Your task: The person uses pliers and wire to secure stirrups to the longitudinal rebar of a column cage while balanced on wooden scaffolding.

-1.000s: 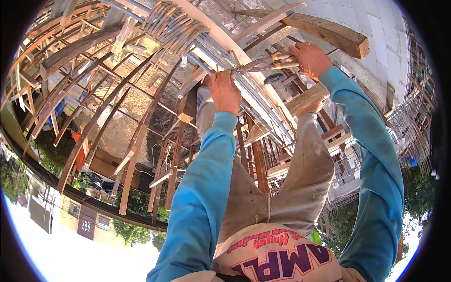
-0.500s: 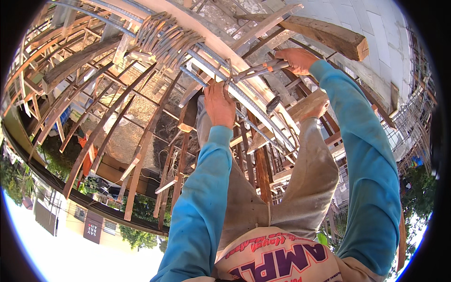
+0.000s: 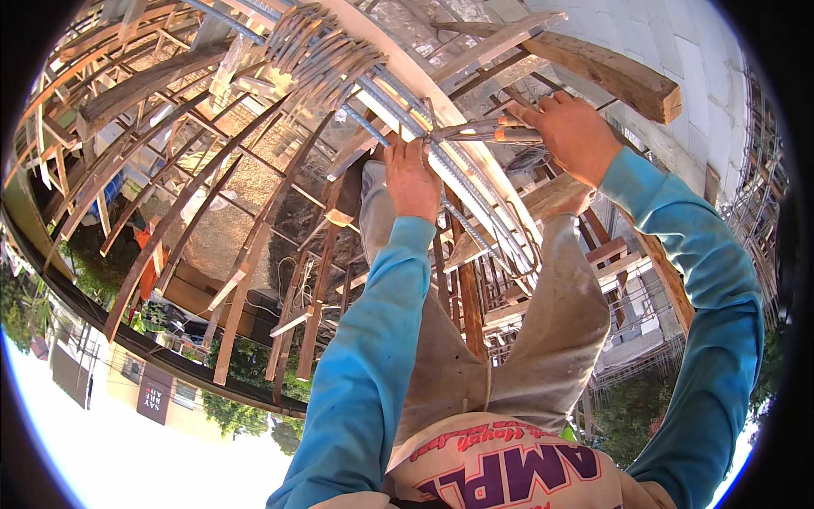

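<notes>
My right hand (image 3: 578,136) grips a pair of long-handled pincers (image 3: 475,131), whose orange-marked handles are spread apart. The pincers' jaws meet the ribbed steel bars (image 3: 392,97) close to my left fingertips. My left hand (image 3: 413,180) is closed around a thinner steel bar (image 3: 366,125) at the near side of this bar cage; its fingertips are partly hidden. A dense bundle of bent steel stirrups (image 3: 322,53) hangs round the bars at the upper left. Whether any tie wire sits in the jaws is too small to tell.
A wooden board (image 3: 500,182) runs along the far side of the bars. A thick timber beam (image 3: 606,72) juts out at the upper right. Timber framework (image 3: 246,246) spreads over a drop on the left. My legs (image 3: 551,322) straddle the bars.
My right hand has moved right and slightly down, with its elbow swung outward, and the pincers' handles have spread. My left hand stays on the bar; the view has shifted slightly.
</notes>
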Motion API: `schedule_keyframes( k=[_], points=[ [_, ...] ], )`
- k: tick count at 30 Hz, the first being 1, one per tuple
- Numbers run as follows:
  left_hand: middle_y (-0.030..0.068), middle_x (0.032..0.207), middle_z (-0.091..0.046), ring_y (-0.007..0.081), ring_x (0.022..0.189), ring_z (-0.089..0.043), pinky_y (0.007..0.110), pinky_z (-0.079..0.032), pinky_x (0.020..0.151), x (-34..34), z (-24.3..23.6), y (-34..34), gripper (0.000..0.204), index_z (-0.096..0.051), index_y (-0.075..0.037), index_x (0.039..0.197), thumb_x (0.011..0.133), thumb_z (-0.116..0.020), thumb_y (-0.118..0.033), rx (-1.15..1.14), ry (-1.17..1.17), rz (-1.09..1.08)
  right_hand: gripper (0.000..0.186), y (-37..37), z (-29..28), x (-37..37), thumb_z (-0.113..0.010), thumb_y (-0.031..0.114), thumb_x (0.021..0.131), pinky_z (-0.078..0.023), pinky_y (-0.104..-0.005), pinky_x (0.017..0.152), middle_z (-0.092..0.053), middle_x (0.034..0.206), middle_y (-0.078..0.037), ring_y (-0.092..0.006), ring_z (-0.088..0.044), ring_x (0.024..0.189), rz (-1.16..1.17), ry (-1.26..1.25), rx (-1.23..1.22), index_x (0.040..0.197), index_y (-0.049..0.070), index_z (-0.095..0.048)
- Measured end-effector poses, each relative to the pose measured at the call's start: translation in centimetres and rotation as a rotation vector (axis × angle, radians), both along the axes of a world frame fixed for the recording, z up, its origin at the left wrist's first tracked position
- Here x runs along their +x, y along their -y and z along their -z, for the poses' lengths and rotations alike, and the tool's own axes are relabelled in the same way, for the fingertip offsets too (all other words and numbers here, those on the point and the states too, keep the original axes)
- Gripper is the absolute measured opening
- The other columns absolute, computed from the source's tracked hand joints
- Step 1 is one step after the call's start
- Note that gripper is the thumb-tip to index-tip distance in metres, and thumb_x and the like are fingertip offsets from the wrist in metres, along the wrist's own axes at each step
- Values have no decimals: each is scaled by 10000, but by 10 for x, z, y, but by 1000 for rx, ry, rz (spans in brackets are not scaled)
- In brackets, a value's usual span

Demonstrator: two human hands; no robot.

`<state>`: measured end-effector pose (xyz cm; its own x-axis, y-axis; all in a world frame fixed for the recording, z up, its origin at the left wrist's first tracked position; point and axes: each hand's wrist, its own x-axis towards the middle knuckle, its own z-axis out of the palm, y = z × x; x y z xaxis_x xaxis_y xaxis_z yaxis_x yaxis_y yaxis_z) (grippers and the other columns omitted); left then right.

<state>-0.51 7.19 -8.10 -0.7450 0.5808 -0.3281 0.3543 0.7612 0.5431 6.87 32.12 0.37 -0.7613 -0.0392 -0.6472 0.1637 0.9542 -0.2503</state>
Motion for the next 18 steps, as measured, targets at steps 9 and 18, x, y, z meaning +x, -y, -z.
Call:
schedule_keyframes(
  k=[9, 18],
  points=[
    [162, 976, -606, 341, 978, -527, 439, -445, 835, -3, -1, 1, 133, -616, -6, 957, 845, -565, -58, -19, 29, 14, 532, -8, 18, 7, -591, 61, 781, -471, -410, 779, -574, 975, -116, -309, -591, 919, -11, -64, -34, 1293, 186, -515],
    [137, 924, -589, 329, 937, -516, 448, -437, 790, 3, 4, -4, 186, -623, -15, 972, 790, -596, -42, 74, -46, 2, 278, -56, 127, 9, -641, 108, 741, -479, -448, 734, -559, 959, -120, -343, -579, 907, -9, -105, -242, 1013, 83, -586]
  ],
)
